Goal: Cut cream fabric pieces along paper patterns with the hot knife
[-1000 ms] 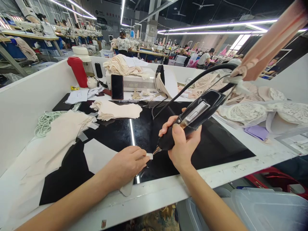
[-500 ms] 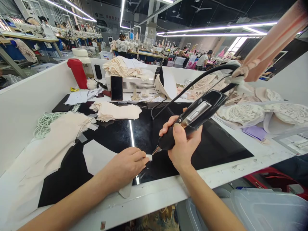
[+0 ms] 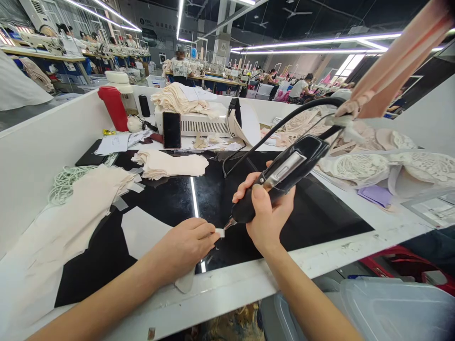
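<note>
My right hand is closed around a black corded hand tool, held slanting down to the left. Its metal tip touches a small white strip. My left hand pinches that strip against the glossy black work surface. A pale fabric piece lies under my left hand at the table's front edge. The tool's black cable arcs up to the right.
A large beige fabric sheet covers the left. Stacked beige pieces, a white machine, a phone, a red bottle stand behind. Lace pieces lie right. A clear bin sits below. Other people work far off.
The tool and my right hand have shifted slightly left and down. My left hand keeps its pinch on the strip.
</note>
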A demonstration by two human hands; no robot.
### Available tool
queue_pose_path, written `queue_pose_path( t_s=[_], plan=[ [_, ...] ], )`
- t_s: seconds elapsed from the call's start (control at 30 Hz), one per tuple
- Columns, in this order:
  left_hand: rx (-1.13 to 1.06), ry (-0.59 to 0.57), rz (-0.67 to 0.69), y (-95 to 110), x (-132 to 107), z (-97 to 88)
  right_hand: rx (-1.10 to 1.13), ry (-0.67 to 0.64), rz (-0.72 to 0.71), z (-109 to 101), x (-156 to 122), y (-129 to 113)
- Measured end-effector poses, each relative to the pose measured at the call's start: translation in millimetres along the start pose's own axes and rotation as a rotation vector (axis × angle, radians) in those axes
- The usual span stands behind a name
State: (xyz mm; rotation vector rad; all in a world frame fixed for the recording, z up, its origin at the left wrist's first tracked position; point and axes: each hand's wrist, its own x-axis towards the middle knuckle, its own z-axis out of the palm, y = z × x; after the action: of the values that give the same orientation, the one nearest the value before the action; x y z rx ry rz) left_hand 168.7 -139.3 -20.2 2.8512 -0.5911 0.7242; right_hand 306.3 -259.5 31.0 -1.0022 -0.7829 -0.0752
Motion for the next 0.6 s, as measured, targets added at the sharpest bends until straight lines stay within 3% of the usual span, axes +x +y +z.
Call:
queue_pose_path(
  t_s=[0.33, 0.6],
  plan=[
    [-0.067, -0.032, -0.074, 3.6, -1.5, 2.0, 0.011, -0.001, 0.034, -1.6, -4.5, 1.5],
    [-0.064, -0.07, -0.233, 5.9, -5.8, 5.6, 0.001, 0.018, 0.042, -4.9, -4.0, 5.4]
  ],
)
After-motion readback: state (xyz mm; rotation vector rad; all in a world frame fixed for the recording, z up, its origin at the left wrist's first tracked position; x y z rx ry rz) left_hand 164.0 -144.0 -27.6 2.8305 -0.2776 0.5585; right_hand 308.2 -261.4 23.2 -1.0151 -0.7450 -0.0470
